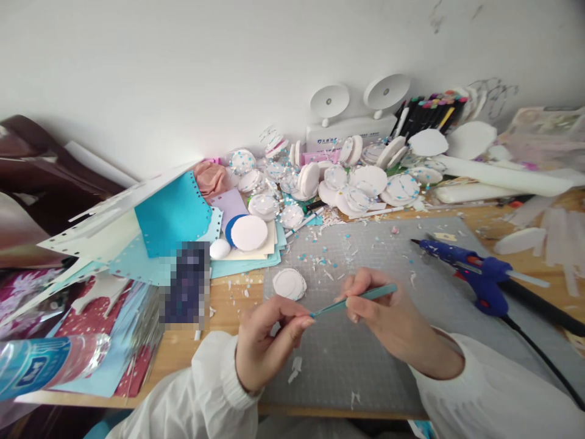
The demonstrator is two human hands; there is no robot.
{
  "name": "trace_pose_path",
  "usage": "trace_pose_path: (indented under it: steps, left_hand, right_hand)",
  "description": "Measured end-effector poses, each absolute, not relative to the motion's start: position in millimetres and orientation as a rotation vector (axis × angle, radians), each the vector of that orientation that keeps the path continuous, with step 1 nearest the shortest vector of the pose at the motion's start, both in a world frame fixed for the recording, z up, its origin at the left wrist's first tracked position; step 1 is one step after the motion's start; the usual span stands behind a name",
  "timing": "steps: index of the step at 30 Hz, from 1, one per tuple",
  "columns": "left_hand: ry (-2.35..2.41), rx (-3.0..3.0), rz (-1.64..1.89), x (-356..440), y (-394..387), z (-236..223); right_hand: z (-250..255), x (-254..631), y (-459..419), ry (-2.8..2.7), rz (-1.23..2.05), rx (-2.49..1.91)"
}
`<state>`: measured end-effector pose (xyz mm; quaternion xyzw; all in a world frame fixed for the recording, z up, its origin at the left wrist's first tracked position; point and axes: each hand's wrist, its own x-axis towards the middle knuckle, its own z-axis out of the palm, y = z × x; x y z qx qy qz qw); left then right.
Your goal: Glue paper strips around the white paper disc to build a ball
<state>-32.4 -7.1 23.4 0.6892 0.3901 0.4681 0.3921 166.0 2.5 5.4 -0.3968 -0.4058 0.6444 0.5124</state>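
Observation:
In my right hand point(393, 323) is a pair of teal tweezers point(377, 293), gripped between thumb and fingers with the tips pointing left. My left hand point(267, 341) pinches a tiny blue piece point(312, 316) at the tweezers' tips; its exact shape is too small to make out. Both hands are above a grey cutting mat point(365, 378). Just beyond the left hand, a white round disc point(289, 284) lies on the mat. Small blue dots and white scraps are scattered farther back.
A blue glue gun point(479, 271) with a black cord lies at right. White discs with blue beads point(356, 198) are heaped along the wall, near a white twin-head lamp point(329, 100) and markers point(429, 113). Teal sheets point(173, 213), a pixelated dark rectangle point(185, 286) and a bottle point(46, 366) are at left.

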Motion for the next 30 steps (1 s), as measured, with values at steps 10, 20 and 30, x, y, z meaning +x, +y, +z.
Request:
trace_pose_path:
  steps: [10,20,30]
  left_hand:
    - [1.032,1.996,1.164,-35.0,-4.9,28.9]
    - [1.024,2.019,1.192,-34.9,-4.6,28.0]
    - [0.935,1.491,0.861,-21.9,-20.7,26.1]
  right_hand:
    - [2.5,167.8,0.7,-0.98,1.554,-0.955]
    - [15.0,164.2,4.5,-0.903,1.587,-0.884]
    - [20.0,168.5,-13.4,-1.781,0.379,-0.745]
